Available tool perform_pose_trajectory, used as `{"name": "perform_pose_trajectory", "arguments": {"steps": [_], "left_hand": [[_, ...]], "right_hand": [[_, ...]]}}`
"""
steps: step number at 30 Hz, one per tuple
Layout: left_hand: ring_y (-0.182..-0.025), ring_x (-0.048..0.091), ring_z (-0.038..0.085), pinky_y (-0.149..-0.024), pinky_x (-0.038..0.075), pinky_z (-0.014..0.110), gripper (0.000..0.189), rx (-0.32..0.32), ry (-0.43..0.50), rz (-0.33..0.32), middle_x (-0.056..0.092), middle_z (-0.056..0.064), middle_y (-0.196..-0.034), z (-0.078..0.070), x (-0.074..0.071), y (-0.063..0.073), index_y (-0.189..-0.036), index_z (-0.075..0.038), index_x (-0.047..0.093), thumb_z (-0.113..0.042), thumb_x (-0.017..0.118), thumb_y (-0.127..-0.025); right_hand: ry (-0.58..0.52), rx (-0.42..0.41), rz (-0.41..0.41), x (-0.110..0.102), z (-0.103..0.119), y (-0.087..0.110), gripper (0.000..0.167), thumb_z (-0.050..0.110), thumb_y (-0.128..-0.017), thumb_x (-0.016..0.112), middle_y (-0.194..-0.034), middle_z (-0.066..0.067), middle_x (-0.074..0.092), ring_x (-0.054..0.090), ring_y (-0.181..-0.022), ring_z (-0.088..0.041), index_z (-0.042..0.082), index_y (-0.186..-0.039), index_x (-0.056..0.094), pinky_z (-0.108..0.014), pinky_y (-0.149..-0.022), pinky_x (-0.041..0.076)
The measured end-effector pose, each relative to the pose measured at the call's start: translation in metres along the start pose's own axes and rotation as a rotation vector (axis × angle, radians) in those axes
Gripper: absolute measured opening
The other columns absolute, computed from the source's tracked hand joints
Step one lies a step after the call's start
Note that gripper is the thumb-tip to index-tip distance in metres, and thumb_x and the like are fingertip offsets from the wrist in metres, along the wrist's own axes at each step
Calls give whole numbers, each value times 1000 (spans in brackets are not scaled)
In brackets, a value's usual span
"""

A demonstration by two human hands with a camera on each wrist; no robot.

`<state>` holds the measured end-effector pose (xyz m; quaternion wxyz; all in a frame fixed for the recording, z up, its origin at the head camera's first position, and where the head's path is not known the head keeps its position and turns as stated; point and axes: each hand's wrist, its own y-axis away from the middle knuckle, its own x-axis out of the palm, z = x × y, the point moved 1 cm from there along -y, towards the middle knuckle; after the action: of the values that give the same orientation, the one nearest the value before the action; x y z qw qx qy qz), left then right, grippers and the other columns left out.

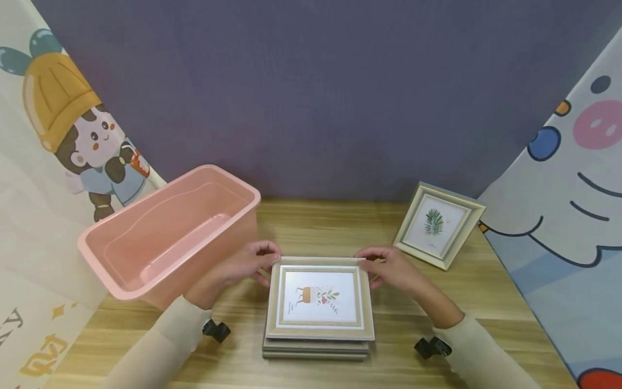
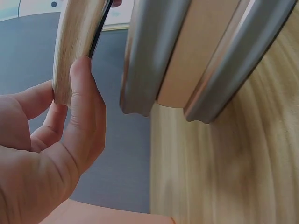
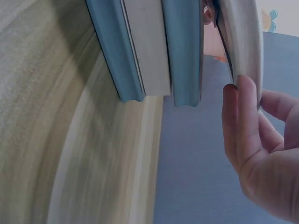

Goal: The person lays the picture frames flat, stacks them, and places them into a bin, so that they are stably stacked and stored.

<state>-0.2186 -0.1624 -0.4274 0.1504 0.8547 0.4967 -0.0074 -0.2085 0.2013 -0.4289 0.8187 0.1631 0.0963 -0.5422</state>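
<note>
Cream-coloured picture frame (image 1: 320, 298), pinched between thumb and fingers of the left hand (image 1: 247, 265) and right hand (image 1: 394, 270) at its far corners, sits just above stacked frames (image 1: 316, 352); a pink bin (image 1: 228, 240) stands beside the left hand.

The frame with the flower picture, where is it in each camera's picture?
Head: the flower frame is low, near the middle.
Left wrist: its edge shows top left, pinched by the left fingers.
Right wrist: its other edge shows top right, pinched by the right fingers.
Shared landmark: the wooden tabletop.
</note>
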Motion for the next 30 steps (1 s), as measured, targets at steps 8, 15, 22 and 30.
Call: {"name": "perform_pose_trajectory", "arguments": {"steps": [8, 15, 22, 30], "left_hand": [[-89, 60, 22, -68, 64, 36, 28, -19, -8, 34, 54, 10, -107, 11, -1, 3, -123, 5, 55, -16, 55, -105], [-86, 58, 19, -65, 63, 32, 26, -25, -39, 61, 54, 8, -104, 16, -2, 4, -121, 5, 57, -16, 56, -105], [-80, 59, 18, -67, 62, 31, 25, -43, -55, 48, 54, 7, -100, 15, -1, 6, -121, 4, 58, -15, 56, -104], [-77, 63, 18, -71, 61, 36, 26, -13, -137, 17, 58, 9, -103, 18, -1, 4, -117, 1, 62, -20, 60, -103]], "right_hand": [[11, -11, 50, 4, -7, -1, 34, 22, -98, 69, -100, -14, 67, 68, -78, -20, -1, -123, 68, -39, -65, 64], [48, -21, 96, 5, -13, -3, 33, 22, -98, 69, -93, -9, 68, 67, -74, -20, 0, -122, 69, -47, -69, 63], [44, -11, 100, 7, -15, -5, 33, 22, -98, 69, -90, -8, 67, 65, -72, -19, 0, -122, 69, -48, -68, 63], [42, 0, 81, 8, -16, -6, 32, 22, -97, 70, -96, -9, 70, 66, -72, -19, 0, -120, 71, -47, -68, 63]]}}
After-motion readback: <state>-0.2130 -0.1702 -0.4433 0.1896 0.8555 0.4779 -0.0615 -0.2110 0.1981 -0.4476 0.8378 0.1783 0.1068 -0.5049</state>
